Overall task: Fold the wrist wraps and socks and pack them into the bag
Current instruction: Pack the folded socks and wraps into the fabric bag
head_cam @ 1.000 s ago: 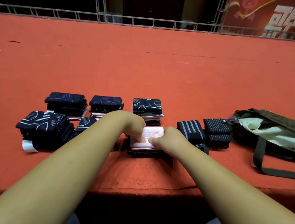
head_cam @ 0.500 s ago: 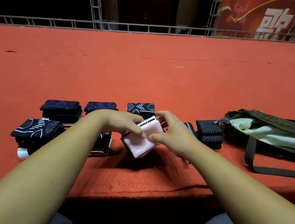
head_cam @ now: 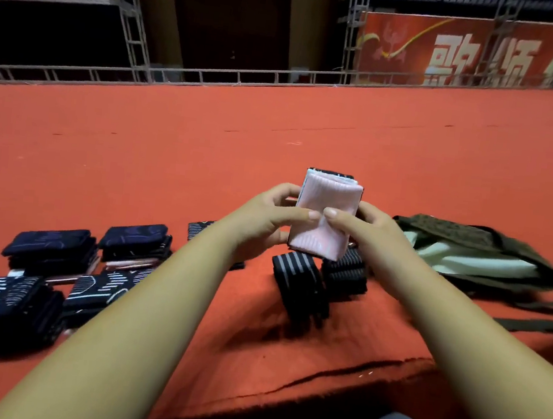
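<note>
Pinched between left hand [head_cam: 263,223] and right hand [head_cam: 367,231]: folded pink sock bundle [head_cam: 325,211]. Judged light, soft, springy; best clamped across fold. At 3 o'clock: olive fabric bag [head_cam: 465,236].

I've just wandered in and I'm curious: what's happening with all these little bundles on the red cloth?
A person is packing up socks and wrist wraps. Their left hand and right hand hold a pink folded bundle up above the red-covered table, thumbs pressed on its front. Piles of folded dark socks lie to the left, striped wrist wraps sit just below the hands, and the green bag lies open on the right. The bundle is not yet in the bag.
</note>
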